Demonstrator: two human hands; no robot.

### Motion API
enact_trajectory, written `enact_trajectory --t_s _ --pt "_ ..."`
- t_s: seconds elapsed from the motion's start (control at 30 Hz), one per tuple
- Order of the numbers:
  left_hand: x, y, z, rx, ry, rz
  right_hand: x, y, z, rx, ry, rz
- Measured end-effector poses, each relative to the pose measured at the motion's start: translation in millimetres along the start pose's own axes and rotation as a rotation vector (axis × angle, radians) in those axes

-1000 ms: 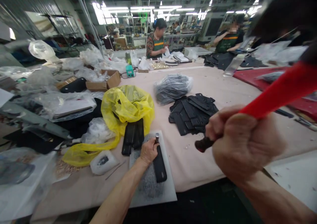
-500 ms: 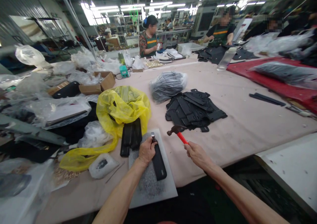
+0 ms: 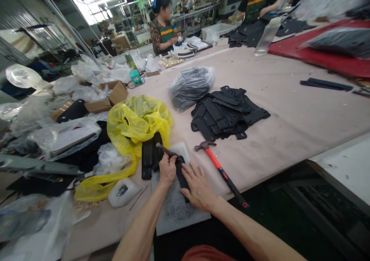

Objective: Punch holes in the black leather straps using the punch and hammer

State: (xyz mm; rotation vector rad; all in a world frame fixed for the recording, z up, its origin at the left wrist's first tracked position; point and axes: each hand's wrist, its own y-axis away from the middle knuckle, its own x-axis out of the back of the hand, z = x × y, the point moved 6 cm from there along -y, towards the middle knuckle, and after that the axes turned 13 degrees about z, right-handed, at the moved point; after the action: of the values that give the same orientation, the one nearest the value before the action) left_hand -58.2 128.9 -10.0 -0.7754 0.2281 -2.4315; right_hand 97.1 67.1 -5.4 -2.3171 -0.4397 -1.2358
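Two bare hands of yours, the left hand [image 3: 167, 171] and the right hand [image 3: 200, 188], are now close together over one white flat board with grey marks [image 3: 171, 210]. Half a second ago, your right hand held the one red and black claw hammer [image 3: 216, 160]. Now the hammer lies on the pale pink cloth-topped table [image 3: 289, 114], with its handle end poking past the edge.

Your right hand is open, with its fingers spread on one long black strip [image 3: 180, 177], which lies on the board. Your left hand pinches one dark metal rod [image 3: 167, 149] at the strip's top end. The rod stood up before; now it tips over to the left.

One crumpled yellow plastic bag [image 3: 138, 116] sits behind the board, with at least two black pieces [image 3: 148, 160] by its mouth. One heap of flat black pieces [image 3: 228, 112] has too many to count. One clear plastic bag of dark strips [image 3: 190, 87] is just beside it. Two people in green aprons [image 3: 166, 33] are across the table.
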Motion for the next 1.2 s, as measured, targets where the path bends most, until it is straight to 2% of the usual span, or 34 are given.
enact_trajectory --t_s 0.07,0.13,0.27,0.4,0.53,0.63,0.93,1.1,1.2 --pt "8.8 -2.1 -5.9 0.101 0.026 0.054 -0.1 1.8 2.3 -0.01 -0.012 0.002" --pt "15.8 0.9 -6.7 0.123 0.04 0.053 3.5 1.7 3.1 -0.017 -0.024 0.009" --pt "23.0 16.6 0.0 0.07 0.058 -0.003 16.4 -6.2 3.6 -0.03 -0.058 0.065" --pt "22.5 26.3 1.3 0.03 0.058 -0.007 26.3 -32.0 16.9 -0.127 -0.047 0.149" --pt "20.4 26.1 -4.7 0.04 0.066 0.008 20.3 -62.7 28.2 -0.181 0.007 0.128" --pt "21.2 25.7 -6.5 0.016 0.051 0.03 13.0 -74.4 29.7 -0.179 0.06 0.095" --pt "20.1 27.0 -10.8 0.021 0.006 0.039 4.3 -78.9 26.1 -0.173 0.091 0.085" --pt "18.2 27.7 -14.2 0.016 0.02 0.041 -1.2 -88.0 23.0 -0.144 0.157 0.011" --pt "16.8 27.5 -13.9 0.007 0.029 0.036 3.7 -85.2 21.2 -0.147 0.016 0.019"
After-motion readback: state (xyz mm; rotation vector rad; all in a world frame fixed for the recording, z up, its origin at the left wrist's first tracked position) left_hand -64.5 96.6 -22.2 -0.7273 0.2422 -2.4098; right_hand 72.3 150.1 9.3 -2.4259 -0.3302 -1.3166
